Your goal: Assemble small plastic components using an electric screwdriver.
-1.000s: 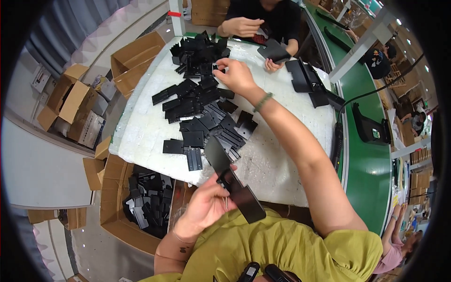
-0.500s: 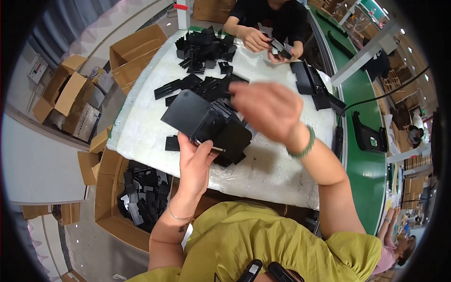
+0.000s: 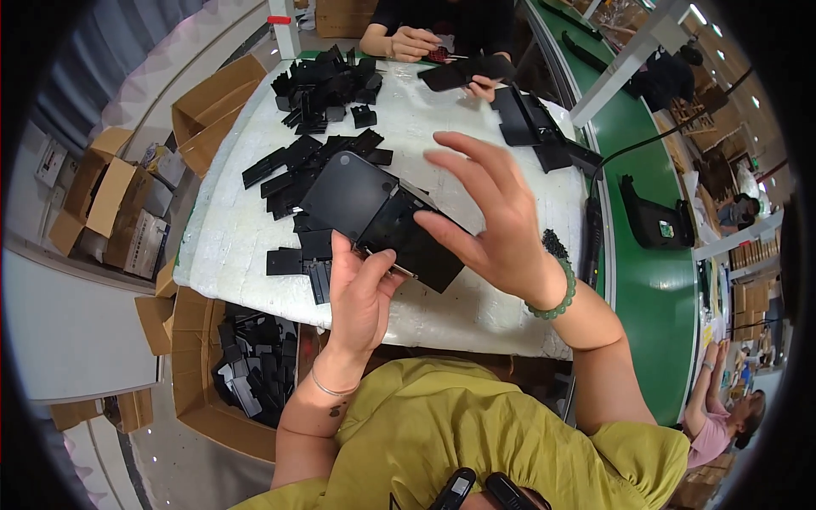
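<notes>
My left hand [image 3: 359, 293] is closed on the near edge of a black plastic bracket [image 3: 347, 194], thumb on top. The bracket has a broad, smooth flap at its upper left and a darker square section at its lower right. A thin metal rod [image 3: 401, 271] shows beside my left thumb. My right hand [image 3: 506, 234] hovers over the bracket's right side, fingers spread and slightly blurred, with nothing seen in it. Its thumb tip overlaps the bracket; I cannot tell whether it touches. Loose black plastic parts [image 3: 293, 161] lie just beyond the bracket.
A white-covered table [image 3: 501, 327] carries a taller heap of black parts [image 3: 327, 89] and small dark bits [image 3: 554, 244]. A black corded tool [image 3: 592, 229] lies along its right edge, beside a green conveyor [image 3: 654, 327]. Opposite, a co-worker handles a black part [image 3: 466, 73]. A carton of parts [image 3: 191, 365] stands lower left.
My right hand has spread its fingers and come lower, nearer the bracket. The bracket is turned somewhat in my left hand. The view has shifted, and the co-worker's part has turned.
</notes>
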### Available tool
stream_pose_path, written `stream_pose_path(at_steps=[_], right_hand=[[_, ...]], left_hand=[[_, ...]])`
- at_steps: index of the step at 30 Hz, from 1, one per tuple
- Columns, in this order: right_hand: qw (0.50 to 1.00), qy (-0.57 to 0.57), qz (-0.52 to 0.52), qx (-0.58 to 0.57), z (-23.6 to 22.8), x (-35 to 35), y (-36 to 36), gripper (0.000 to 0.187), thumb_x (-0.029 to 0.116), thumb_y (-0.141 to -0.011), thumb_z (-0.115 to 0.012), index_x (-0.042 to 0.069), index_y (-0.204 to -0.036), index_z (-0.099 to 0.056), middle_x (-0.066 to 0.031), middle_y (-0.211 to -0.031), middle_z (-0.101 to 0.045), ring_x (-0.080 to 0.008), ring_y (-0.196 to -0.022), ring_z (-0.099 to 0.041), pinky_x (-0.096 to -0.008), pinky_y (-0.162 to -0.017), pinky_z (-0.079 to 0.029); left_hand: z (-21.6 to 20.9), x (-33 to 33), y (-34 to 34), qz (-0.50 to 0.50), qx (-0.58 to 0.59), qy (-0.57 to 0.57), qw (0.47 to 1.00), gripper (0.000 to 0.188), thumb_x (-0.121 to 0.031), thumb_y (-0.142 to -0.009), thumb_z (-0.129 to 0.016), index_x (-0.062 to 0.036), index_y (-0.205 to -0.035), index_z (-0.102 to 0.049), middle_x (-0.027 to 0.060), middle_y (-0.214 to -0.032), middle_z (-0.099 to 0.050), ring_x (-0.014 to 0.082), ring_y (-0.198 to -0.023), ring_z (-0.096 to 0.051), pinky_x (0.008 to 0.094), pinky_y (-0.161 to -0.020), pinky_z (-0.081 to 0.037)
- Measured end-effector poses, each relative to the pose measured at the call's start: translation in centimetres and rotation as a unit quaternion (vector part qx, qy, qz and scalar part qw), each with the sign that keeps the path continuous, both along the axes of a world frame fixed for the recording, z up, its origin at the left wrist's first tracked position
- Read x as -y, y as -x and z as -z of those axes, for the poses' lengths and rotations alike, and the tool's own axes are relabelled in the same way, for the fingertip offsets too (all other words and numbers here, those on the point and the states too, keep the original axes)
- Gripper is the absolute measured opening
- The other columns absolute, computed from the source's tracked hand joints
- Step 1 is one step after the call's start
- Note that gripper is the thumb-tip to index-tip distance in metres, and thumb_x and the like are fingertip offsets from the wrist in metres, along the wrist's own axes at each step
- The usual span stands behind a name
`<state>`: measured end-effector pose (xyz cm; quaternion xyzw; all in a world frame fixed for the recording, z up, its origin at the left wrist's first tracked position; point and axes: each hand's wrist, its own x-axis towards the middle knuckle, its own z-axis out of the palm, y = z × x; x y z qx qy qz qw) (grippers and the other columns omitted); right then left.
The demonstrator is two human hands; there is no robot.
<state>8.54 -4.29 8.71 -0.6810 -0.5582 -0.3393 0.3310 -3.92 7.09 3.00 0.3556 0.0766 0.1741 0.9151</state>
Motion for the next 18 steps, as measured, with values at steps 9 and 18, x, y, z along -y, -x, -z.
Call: stream_pose_path(at_steps=[9,18], right_hand=[[0.954,0.197,0.113,-0.196,2.3,2.0,3.7,0.048,0.032,-0.085,-0.061,0.008,-0.124,-0.05,-0.012,-0.077,-0.063,-0.0297,-0.058,-0.061,-0.0359,-0.046,-0.047],[0.939,0.039,-0.014,-0.341,1.6,3.6,3.2,0.045,0.017,-0.074,-0.074,0.004,-0.113,-0.057,-0.0138,-0.094,-0.065,-0.0303,-0.073,-0.065,-0.0315,-0.06,-0.051]], left_hand=[[-0.5,0.1,0.3,0.113,0.03,0.062,0.991,0.057,0.0,-0.086,-0.038,-0.0155,-0.139,-0.024,0.007,-0.127,-0.045,0.0179,-0.112,-0.048,0.0356,-0.092,-0.044],[0.7,-0.4,0.0,-0.197,0.125,-0.478,0.847,0.071,0.001,-0.071,-0.063,-0.0082,-0.135,-0.035,0.0193,-0.143,-0.021,0.0317,-0.124,-0.034,0.0386,-0.098,-0.036]])
